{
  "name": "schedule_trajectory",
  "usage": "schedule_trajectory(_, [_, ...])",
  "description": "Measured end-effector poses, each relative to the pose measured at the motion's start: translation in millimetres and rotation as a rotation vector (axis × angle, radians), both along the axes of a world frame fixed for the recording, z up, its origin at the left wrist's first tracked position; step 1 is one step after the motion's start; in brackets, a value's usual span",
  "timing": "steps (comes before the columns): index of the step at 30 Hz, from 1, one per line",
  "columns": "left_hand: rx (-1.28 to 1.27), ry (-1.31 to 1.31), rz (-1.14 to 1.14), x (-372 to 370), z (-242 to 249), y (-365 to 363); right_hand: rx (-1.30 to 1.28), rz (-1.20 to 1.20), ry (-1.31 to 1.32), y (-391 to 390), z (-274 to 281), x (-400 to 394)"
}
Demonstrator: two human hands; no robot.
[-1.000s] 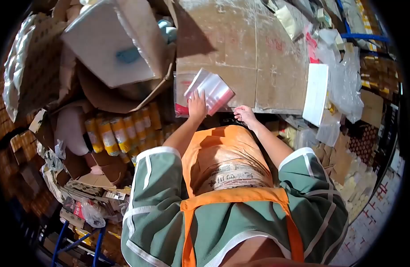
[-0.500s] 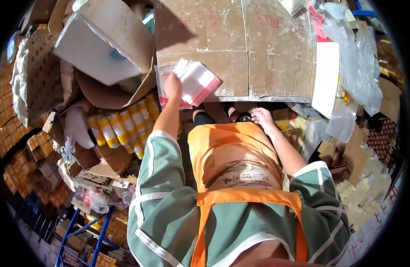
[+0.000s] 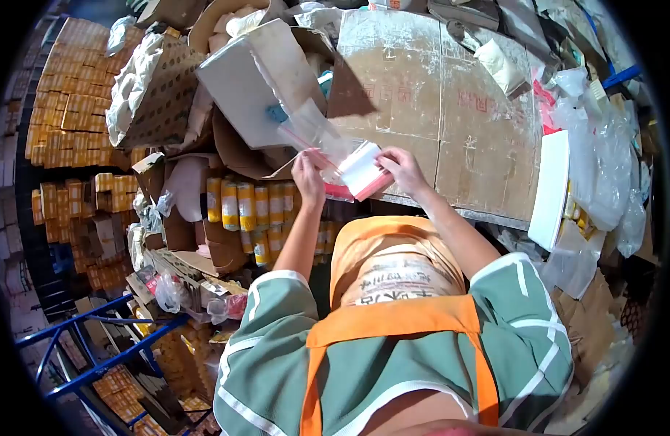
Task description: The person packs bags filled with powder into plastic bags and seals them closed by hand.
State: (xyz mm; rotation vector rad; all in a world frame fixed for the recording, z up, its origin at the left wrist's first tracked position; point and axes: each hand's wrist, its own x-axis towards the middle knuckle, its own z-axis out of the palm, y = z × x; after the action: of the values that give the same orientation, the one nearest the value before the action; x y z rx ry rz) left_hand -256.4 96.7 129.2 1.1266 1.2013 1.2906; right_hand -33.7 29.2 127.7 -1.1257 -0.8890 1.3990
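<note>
My left hand (image 3: 308,178) is closed, its fingers pinching a clear plastic bag (image 3: 317,132) with a reddish edge. The bag stands up, crumpled, above the table's front left corner. Just right of it, my right hand (image 3: 406,171) grips a stack of flat white sheets with pink edges (image 3: 364,171), thumb and fingers at its right side. The stack lies tilted between my two hands, close over the cardboard-covered table (image 3: 487,163). Below the stack a red strip (image 3: 338,192) shows at the table edge.
A white foam box (image 3: 237,87) leans in an open carton to the left. Beneath it stand several yellow-wrapped cylinders (image 3: 246,207). A white foam board (image 3: 550,190) and loose clear plastic (image 3: 607,160) border the table's right side. A blue metal frame (image 3: 102,367) stands lower left.
My right hand has come up from below the table edge and taken hold of the stack. My left hand has moved off the stack to the clear bag, now raised. The view has shifted left.
</note>
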Motion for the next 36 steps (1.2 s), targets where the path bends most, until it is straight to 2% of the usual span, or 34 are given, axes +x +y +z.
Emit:
schedule_trajectory(1, [-0.009, -0.039, -0.048, 10, 20, -16, 0.006, 0.055, -0.065, 12, 28, -9])
schedule_trajectory(2, [-0.003, -0.06, -0.111, 16, 30, -26, 0.118, 0.066, -0.19, 22, 39, -19])
schedule_trajectory(3, [-0.048, -0.109, -0.195, 12, 26, -31, 0.122, 0.062, -0.204, 27, 54, -24])
schedule_trajectory(5, [-0.008, -0.088, -0.292, 19, 42, -43, 0.148, 0.237, -0.273, 31, 78, -33])
schedule_trajectory(6, [0.009, -0.122, -0.298, 23, 50, -45, 0.101, 0.227, -0.057, 31, 76, -42])
schedule_trajectory(7, [0.008, -0.14, -0.302, 22, 50, -44, 0.095, 0.223, -0.074, 28, 76, -45])
schedule_trajectory(11, [-0.049, -0.288, -0.433, 15, 52, -33, 0.037, 0.155, -0.05, 15, 80, -60])
schedule_trajectory(13, [0.204, 0.119, -0.157, 21, 65, -29, -0.005, -0.016, -0.196, 12, 85, -62])
schedule_trajectory(15, [0.165, 0.095, -0.219, 20, 65, -25, -0.008, -0.133, -0.211, 8, 77, -62])
schedule_trajectory(17, [-0.026, -0.033, -0.49, 21, 86, -32, 0.093, -0.166, -0.399, -2, 63, -61])
schedule_trajectory(19, [0.013, 0.002, -0.543, 23, 90, -33, 0.117, -0.22, -0.505, -17, 76, -61])
schedule_trajectory(22, [-0.107, 0.056, -0.648, 30, 86, -33, 0.321, -0.252, -0.83, -38, 101, -65])
schedule_trajectory(25, [-0.207, -0.034, -0.715, 40, 80, -38, 0.307, -0.331, -0.88, -57, 96, -63])
schedule_trajectory(29, [-0.302, -0.097, -0.877, 58, 82, -51, 0.111, -0.457, -0.723, -82, 95, -47])
schedule_trajectory(31, [-0.311, -0.122, -0.914, 72, 77, -61, 0.12, -0.454, -0.705, -97, 94, -34])
schedule_trajectory(33, [-0.358, -0.256, -0.979, 88, 74, -74, 0.184, -0.508, -0.646, -111, 94, -20])
schedule_trajectory(36, [-0.396, -0.272, -0.991, 114, 73, -98, 0.141, -0.509, -0.558, -138, 88, 5])
